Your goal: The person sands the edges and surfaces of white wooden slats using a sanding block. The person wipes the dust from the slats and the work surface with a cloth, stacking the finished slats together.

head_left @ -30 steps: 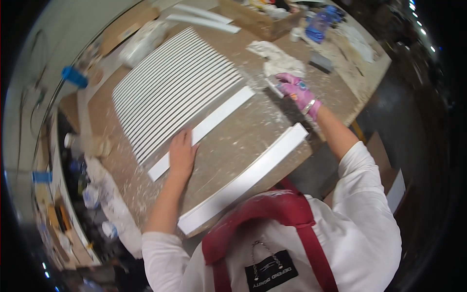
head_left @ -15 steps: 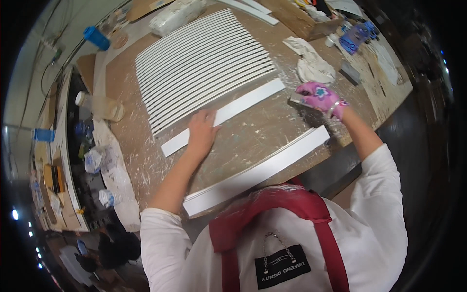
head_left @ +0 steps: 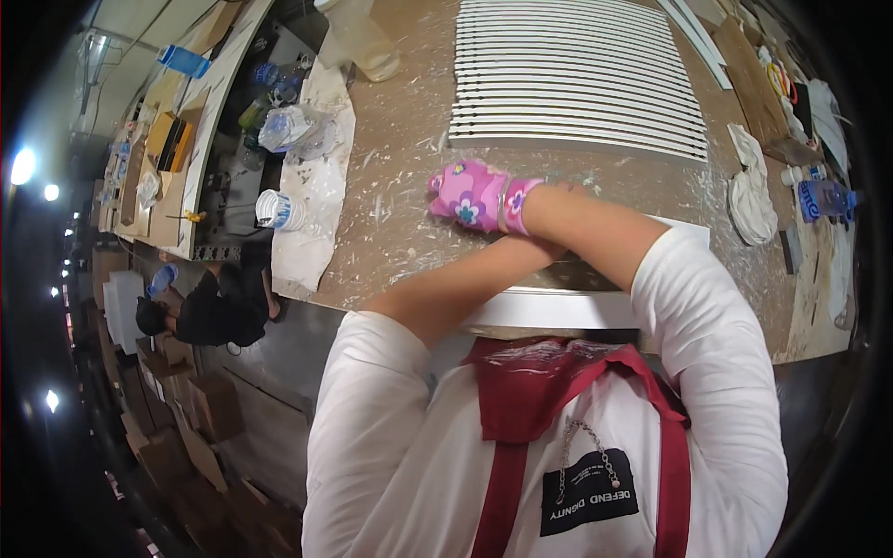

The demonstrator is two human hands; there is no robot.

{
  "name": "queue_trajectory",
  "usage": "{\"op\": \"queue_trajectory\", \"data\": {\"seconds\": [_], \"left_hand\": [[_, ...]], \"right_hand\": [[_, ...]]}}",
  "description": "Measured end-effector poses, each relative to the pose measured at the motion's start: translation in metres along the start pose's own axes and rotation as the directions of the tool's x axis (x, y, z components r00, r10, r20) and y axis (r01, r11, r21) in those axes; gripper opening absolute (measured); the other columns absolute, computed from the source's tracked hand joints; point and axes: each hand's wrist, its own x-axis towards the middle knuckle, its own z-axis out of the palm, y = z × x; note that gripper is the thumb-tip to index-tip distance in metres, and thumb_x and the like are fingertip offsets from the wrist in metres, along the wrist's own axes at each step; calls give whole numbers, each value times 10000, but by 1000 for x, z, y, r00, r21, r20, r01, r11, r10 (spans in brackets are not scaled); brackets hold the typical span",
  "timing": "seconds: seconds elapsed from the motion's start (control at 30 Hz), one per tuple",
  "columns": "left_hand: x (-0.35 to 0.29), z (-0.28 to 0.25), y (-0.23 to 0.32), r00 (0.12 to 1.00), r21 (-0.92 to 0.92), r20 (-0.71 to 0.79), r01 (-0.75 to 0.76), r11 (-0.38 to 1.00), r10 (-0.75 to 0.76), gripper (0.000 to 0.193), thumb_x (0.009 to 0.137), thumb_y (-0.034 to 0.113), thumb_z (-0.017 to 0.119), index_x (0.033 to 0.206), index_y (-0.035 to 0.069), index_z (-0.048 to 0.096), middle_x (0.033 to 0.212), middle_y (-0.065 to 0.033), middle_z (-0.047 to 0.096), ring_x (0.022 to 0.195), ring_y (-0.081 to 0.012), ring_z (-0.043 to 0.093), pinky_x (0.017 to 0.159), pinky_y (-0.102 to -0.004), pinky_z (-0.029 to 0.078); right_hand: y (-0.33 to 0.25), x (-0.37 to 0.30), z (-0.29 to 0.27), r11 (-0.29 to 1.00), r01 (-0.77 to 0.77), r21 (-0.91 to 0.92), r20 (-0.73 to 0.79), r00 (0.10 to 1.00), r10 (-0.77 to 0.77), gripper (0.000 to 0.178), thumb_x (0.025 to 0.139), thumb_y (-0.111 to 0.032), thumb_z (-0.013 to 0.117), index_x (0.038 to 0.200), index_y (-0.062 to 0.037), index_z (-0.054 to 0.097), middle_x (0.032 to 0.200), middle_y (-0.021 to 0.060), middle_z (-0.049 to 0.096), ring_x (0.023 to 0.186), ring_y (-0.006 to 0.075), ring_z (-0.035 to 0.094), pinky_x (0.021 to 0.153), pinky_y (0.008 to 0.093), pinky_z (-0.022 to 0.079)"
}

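My right hand (head_left: 470, 197), in a pink flowered glove, is closed and reaches far to the left. Whatever it grips is hidden under the glove. My right forearm crosses over my left forearm (head_left: 456, 284). Behind that crossing my left hand is mostly covered, and its fingers cannot be made out. A flat white strip (head_left: 690, 232) shows beyond my right forearm. Nearer to me, a second white strip (head_left: 558, 309) lies along the table's front edge. Above my hands sits a row of several narrow white slats (head_left: 577, 84), laid side by side.
A white rag (head_left: 752, 206), a dark grey block (head_left: 791, 249) and a purple-blue bottle (head_left: 826, 200) are on the right. At left are a cloudy plastic jug (head_left: 372, 51), a white cup (head_left: 277, 210) and a plastic-wrapped bundle (head_left: 293, 128). Another person (head_left: 219, 307) is beyond the left edge.
My right hand has swung from the right side across to the left, over my left arm. The grey block seen in it earlier is out of sight. The view has turned and shifted left.
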Motion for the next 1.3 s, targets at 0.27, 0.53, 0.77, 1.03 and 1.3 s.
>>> {"op": "queue_trajectory", "data": {"seconds": [0.27, 0.53, 0.77, 1.03, 1.3], "left_hand": [[-5, -36, 12, 868, 298, -334, -274, 915, 368, 328, 911, 227, 479, 1186, 58, 541, 1212, -163, 534, 1108, -310, 512, 973, -386, 400], [10, -47, 16, 915, 673, -178, -156, 724, 362, 460, 814, 220, 642, 1233, 69, 529, 1157, -149, 534, 1020, -344, 526, 861, -412, 446], [22, -53, 30, 960, 551, -130, -138, 823, 248, 447, 787, 162, 670, 1205, 61, 545, 1093, -116, 536, 986, -316, 532, 816, -404, 448], [15, -53, 18, 958, 603, -123, -135, 786, 258, 458, 763, 154, 684, 1182, 39, 539, 1088, -143, 538, 989, -331, 532, 826, -415, 455], [11, -27, 12, 954, 612, -2, -235, 755, 299, 396, 868, 203, 555, 1229, 50, 497, 1201, -162, 514, 1118, -319, 498, 975, -427, 404]], "right_hand": [[23, -61, -68, 916, -213, -340, -238, 962, 135, 314, 830, -122, 523, 1140, -75, 542, 1027, 70, 575, 890, 215, 587, 763, 320, 510], [101, -380, -66, 572, -432, 697, -572, 146, 807, 366, 861, -145, 529, 1207, -29, 567, 1103, 68, 618, 928, 170, 571, 824, 300, 459], [110, -414, 3, 444, -511, 736, -437, 142, 888, 360, 861, -151, 543, 1189, -4, 564, 1133, 136, 621, 1053, 234, 573, 930, 310, 429], [37, -392, -58, 537, -801, 263, -100, 531, 841, 335, 854, -220, 562, 1124, -23, 590, 1111, 160, 616, 1060, 288, 565, 925, 376, 423], [16, -122, -57, 998, -15, -67, -418, 908, -15, 289, 839, -213, 552, 1106, -102, 566, 1068, 119, 577, 988, 297, 561, 900, 376, 472]]}}
